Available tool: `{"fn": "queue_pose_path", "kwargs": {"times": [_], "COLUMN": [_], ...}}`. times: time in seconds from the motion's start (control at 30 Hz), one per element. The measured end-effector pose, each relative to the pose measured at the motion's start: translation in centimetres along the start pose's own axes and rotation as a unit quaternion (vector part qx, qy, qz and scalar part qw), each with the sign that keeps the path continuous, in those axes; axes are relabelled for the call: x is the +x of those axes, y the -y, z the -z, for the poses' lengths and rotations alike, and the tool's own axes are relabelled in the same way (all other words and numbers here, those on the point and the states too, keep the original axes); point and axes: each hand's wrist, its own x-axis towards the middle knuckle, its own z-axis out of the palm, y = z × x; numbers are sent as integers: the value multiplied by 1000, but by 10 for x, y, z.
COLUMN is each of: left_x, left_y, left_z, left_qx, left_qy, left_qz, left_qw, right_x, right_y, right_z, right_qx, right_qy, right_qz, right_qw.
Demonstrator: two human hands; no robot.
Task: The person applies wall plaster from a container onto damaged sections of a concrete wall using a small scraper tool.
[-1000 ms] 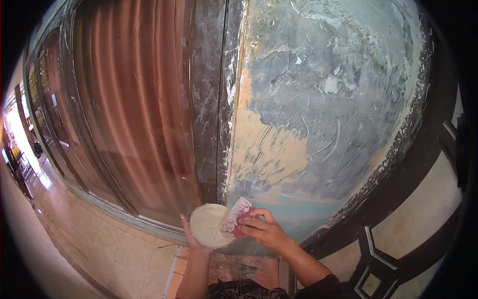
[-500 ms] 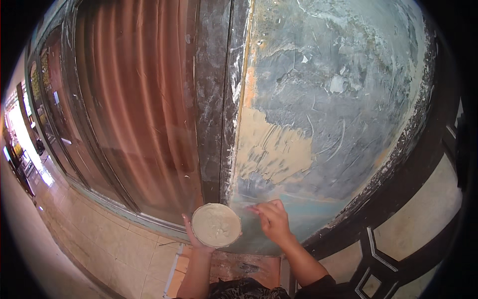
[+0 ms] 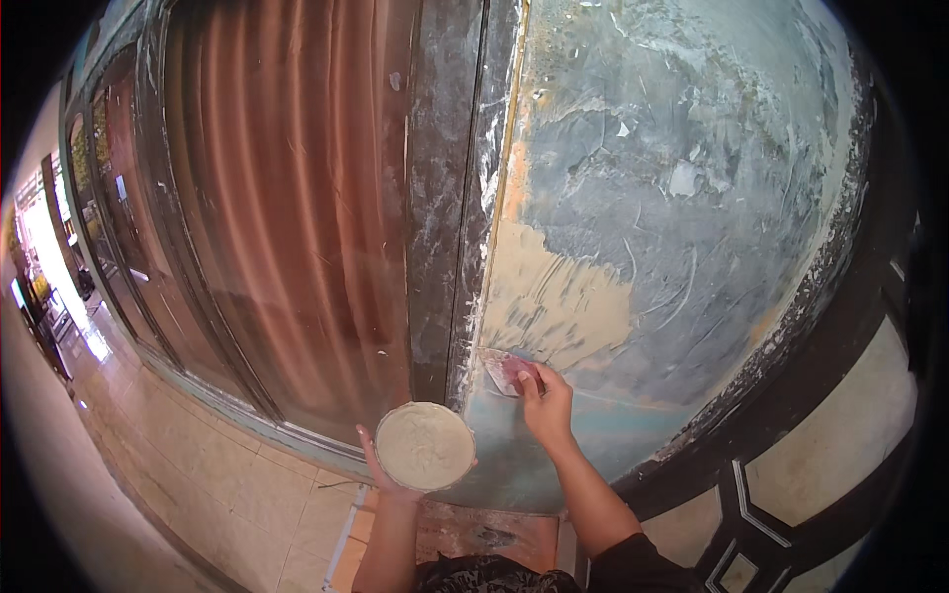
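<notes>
Head view: R hand [image 3: 547,403] fingers gripping scraper [image 3: 504,372] flat on wall [image 3: 672,247], blade up-left; L hand [image 3: 381,472] cupping putty bowl [image 3: 425,446].

The right hand [image 3: 547,400] covers the lower part of the scraper [image 3: 504,371], so its handle cannot be seen. The bowl [image 3: 425,446] hides most of the left hand [image 3: 381,472]; only the fingers [image 3: 364,442] at its rim show. Both forearms are cut off at the lower edge. The far hallway [image 3: 44,287] at left is glare-washed and too small to make out.
</notes>
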Motion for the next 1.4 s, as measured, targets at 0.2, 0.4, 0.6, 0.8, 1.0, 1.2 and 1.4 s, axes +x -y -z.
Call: {"fn": "queue_pose_path", "kwargs": {"times": [0.2, 0.4, 0.6, 0.8, 1.0, 1.2, 1.4], "left_x": [-3, 4, 2, 6, 4, 1, -3], "left_y": [-4, -4, -6, -6, -5, -4, -4], "left_z": [0, 12, 7, 16, 18, 10, 9], "left_qx": [-32, -14, 6, 30, 2, -33, -5], "left_qy": [-26, -30, -47, -40, -50, -30, -41], "left_qz": [-20, -31, -25, -40, -33, -9, -7], "left_qw": [999, 999, 999, 998, 998, 999, 999], "right_x": [-2, 0, -1, 2, -8, 1, -7], "right_y": [23, 10, 24, 16, 15, 16, 48], "right_z": [4, 1, 6, 7, 8, 9, 34], "right_qx": [20, -43, -36, -78, -36, -62, -50], "right_qy": [-9, 9, -8, -34, 0, -40, 97], "right_qz": [-12, 30, 32, 66, 20, 50, 206], "right_qw": [1000, 999, 999, 994, 999, 996, 972]}}
